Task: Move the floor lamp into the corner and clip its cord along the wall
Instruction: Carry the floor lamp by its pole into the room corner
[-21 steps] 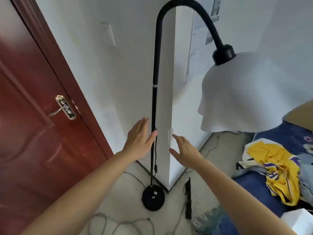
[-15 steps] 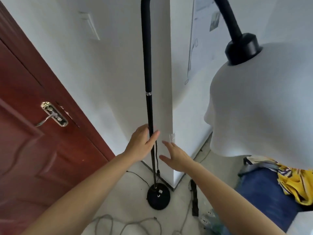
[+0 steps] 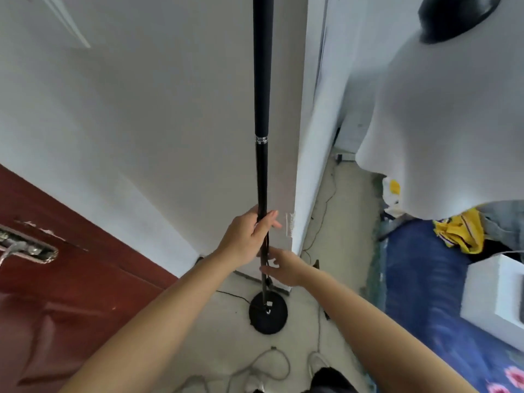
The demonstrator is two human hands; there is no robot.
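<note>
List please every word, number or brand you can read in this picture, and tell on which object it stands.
No text can be read.
Small white tag on the lamp base: too small and blurred to read.
Yellow garment with purple trim: no letters or numbers show.
Lamp pole, white shade, door: no marking visible.

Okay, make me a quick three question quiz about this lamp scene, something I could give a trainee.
1. True or false: the left hand is wrapped around the lamp pole.
2. Which touches the floor: A the lamp base, B the lampshade, C the door handle?
3. Fill in: the right hand is open, just ____ the left hand on the pole.

Key: 1 true; 2 A; 3 below.
</note>
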